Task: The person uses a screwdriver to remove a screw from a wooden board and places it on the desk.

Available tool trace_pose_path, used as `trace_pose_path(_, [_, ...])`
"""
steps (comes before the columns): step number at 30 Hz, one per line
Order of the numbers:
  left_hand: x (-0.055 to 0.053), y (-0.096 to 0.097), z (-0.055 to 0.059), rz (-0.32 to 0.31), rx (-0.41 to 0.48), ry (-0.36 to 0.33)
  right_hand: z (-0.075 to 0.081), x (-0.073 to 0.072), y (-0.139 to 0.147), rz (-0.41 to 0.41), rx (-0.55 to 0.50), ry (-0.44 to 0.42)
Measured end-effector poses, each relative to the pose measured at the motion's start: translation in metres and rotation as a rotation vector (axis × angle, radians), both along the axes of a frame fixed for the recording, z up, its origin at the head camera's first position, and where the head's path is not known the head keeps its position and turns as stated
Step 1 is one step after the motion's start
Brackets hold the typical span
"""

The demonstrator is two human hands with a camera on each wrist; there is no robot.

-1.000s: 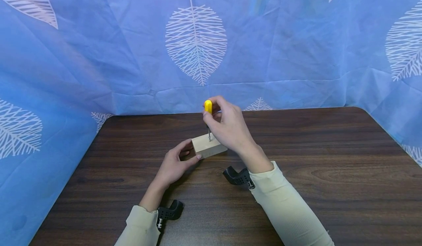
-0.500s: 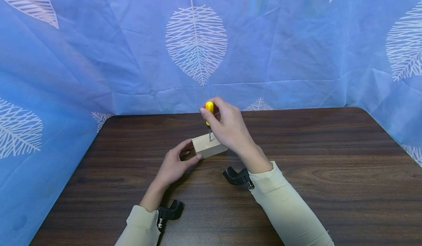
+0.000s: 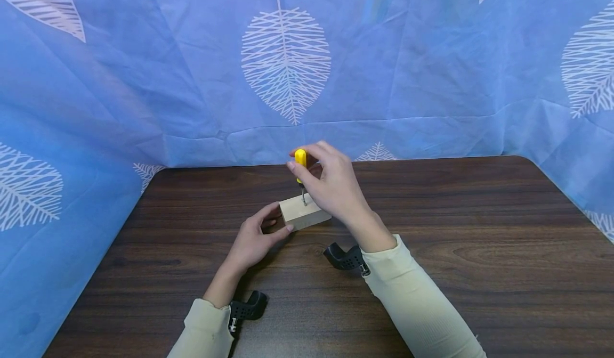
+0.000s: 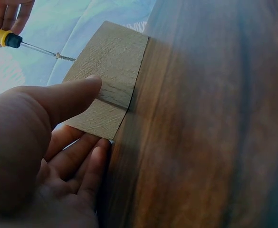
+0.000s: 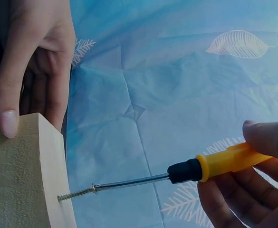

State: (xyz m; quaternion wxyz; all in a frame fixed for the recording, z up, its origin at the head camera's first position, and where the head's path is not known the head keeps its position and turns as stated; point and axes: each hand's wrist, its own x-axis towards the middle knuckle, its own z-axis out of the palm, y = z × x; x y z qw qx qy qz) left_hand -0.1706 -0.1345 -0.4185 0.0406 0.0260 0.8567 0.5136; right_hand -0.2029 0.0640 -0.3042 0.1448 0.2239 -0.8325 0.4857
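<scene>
A pale wooden block (image 3: 307, 217) lies on the dark table, its left end gripped between the thumb and fingers of my left hand (image 3: 254, 239). From the block's top face stands a screw (image 5: 76, 194), its tip in the wood and much of its thread showing. Above it, my right hand (image 3: 331, 179) pinches the yellow handle of a screwdriver (image 3: 300, 158) between thumb and fingers. In the right wrist view the shaft's tip meets the screw head, roughly in line with it. The left wrist view shows my left thumb (image 4: 77, 97) pressed along the block's side.
The dark wood-grain table (image 3: 455, 230) extends around both hands. Behind it hangs a blue cloth (image 3: 384, 70) with white leaf prints. A black wrist mount (image 3: 249, 306) sits at the left cuff, another wrist mount (image 3: 344, 257) at the right cuff.
My right thumb and fingers have shifted around the screwdriver handle, whose top has tipped slightly left. The left hand and the block have stayed in place.
</scene>
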Motion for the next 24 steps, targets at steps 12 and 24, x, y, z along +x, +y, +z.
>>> trace_pose_path(12, [0.0003, 0.0004, 0.0005, -0.003, 0.007, 0.009, 0.0015, 0.0016, -0.0006, 0.019, -0.07, -0.032])
trace_pose_path(24, [0.0008, -0.0001, 0.0017, -0.005, 0.014, 0.003, 0.0014, 0.0012, -0.001, 0.006, -0.038, -0.022])
